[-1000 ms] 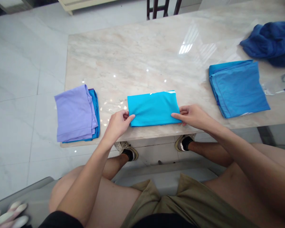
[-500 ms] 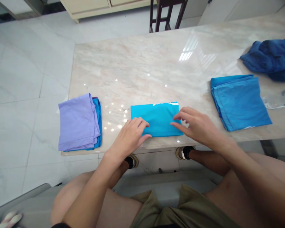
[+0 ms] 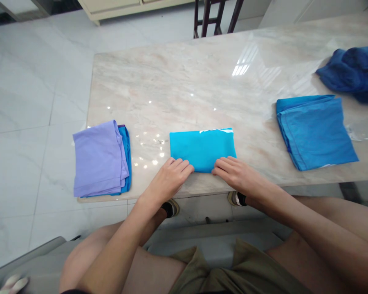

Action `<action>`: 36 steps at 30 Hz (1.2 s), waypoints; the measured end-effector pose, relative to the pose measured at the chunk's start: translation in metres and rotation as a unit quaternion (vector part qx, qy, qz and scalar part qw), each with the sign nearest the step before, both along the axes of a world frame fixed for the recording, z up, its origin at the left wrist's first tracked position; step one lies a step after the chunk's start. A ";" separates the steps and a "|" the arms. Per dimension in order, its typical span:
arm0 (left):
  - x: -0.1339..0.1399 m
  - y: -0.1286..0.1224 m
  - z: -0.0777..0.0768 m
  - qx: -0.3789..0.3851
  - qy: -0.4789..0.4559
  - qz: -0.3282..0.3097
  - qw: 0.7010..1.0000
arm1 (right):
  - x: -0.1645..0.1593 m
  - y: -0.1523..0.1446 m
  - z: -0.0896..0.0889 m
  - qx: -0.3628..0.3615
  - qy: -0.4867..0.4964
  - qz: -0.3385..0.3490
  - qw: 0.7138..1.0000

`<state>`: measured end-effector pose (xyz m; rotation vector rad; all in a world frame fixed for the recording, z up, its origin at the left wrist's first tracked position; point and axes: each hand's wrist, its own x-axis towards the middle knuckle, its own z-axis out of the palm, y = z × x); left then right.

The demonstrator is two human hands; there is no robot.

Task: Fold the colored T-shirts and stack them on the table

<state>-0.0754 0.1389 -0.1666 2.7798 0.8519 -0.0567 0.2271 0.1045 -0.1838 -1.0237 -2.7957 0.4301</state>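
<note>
A bright blue folded cloth (image 3: 202, 147) lies flat in front of me, with a strip of white along its far edge. My left hand (image 3: 176, 173) has its fingers curled over the cloth's near left edge. At the near right edge my right hand (image 3: 233, 171) is closed in the same way. Both thumbs are hidden beneath the hands or the fabric. To the left sits a stack of folded cloths, with a lilac cloth (image 3: 96, 159) on top and a blue cloth (image 3: 127, 159) showing under it.
Everything lies on a glossy marble table (image 3: 159, 81). On the right are a larger folded blue cloth (image 3: 319, 130), a crumpled dark blue cloth (image 3: 352, 69) and a clear plastic item (image 3: 364, 128). A dark wooden stool (image 3: 216, 18) stands beyond the far edge.
Both hands have come down to the near edge of the bright blue cloth and closed on it. My right hand shifted toward me and slightly left. The cloth stays nearly in place.
</note>
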 end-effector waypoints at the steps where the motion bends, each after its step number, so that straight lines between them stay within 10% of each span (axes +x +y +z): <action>1: 0.001 -0.001 -0.001 0.009 0.008 0.008 1.000 | 0.001 0.001 -0.002 0.009 -0.005 0.000 1.000; 8: -0.012 0.000 0.010 -0.037 0.036 0.025 0.998 | 0.014 0.000 0.007 -0.037 0.070 0.002 0.997; 14: 0.009 -0.001 0.023 0.010 -0.081 0.194 0.978 | 0.001 0.005 0.020 0.063 0.152 -0.188 0.968; 23: 0.069 0.027 -0.028 -0.008 -0.096 0.231 0.968 | -0.060 0.033 -0.029 0.036 0.096 -0.264 0.959; 36: 0.025 0.015 -0.052 -0.020 -0.079 0.346 0.934 | -0.030 0.014 -0.034 -0.015 0.032 -0.358 0.933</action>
